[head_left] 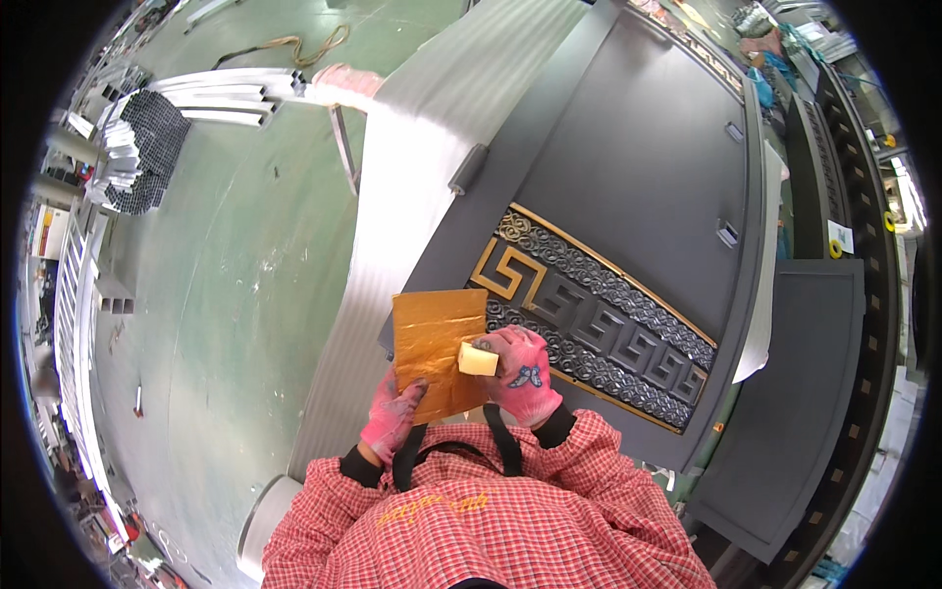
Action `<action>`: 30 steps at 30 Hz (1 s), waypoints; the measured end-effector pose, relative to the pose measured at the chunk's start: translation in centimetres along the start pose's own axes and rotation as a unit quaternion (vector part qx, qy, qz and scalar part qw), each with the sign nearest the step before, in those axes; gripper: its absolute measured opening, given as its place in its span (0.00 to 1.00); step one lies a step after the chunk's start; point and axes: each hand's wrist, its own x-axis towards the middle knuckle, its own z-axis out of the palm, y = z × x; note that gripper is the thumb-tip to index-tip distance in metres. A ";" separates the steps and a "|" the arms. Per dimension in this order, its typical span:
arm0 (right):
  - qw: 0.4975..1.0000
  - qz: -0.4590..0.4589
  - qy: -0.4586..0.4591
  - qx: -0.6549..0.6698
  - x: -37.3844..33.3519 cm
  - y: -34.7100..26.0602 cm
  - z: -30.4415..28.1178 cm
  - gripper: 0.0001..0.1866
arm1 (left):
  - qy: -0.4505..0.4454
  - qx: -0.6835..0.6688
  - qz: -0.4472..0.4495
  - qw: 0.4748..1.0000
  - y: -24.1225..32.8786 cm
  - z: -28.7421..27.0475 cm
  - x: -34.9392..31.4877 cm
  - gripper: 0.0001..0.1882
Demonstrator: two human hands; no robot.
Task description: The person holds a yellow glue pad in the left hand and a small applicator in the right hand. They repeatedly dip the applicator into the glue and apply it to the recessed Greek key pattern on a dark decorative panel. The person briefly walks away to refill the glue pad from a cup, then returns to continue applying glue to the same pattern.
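Observation:
My left hand [396,410], in a pink glove, grips the lower left edge of a flat gold-coated board [437,329], its thumb on the coated face. A pale yellow sponge block [478,360] is held by my right hand [520,371], gloved in pink with a blue butterfly on the back. The sponge is over the board's right part; I cannot tell whether it touches. Just beyond lies a dark grey metal door panel [638,128] with scroll and key-pattern relief. One key figure [508,271] and the border strips are gold; the other key figures [599,329] are dark grey.
White foam sheeting [422,128] lies under the panel's left side. Stacked metal tubes [147,147] stand at the far left, on the green floor [245,255]. Another dark grey panel [795,393] is at the right. A hose [314,44] lies on the floor at the back.

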 end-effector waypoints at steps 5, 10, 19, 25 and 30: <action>0.995 -0.061 0.032 0.074 -0.8 -0.1 1.1 0.13 | -0.013 -0.011 0.008 1.000 -0.5 -1.2 -0.4 0.23; 0.919 0.243 0.198 0.240 -1.9 7.9 0.5 0.14 | 0.038 -0.043 0.029 0.998 2.0 -2.5 -2.1 0.23; 0.907 0.306 0.221 0.185 2.8 20.4 2.6 0.10 | 0.140 -0.039 0.030 0.989 0.5 -7.0 -4.7 0.25; 0.936 0.339 0.093 0.037 1.2 19.0 3.6 0.14 | 0.155 -0.056 0.033 0.986 0.4 -6.9 -4.8 0.23; 0.908 0.307 0.197 0.205 0.4 19.4 3.0 0.12 | 0.160 -0.058 0.009 0.985 0.5 -6.7 -4.7 0.24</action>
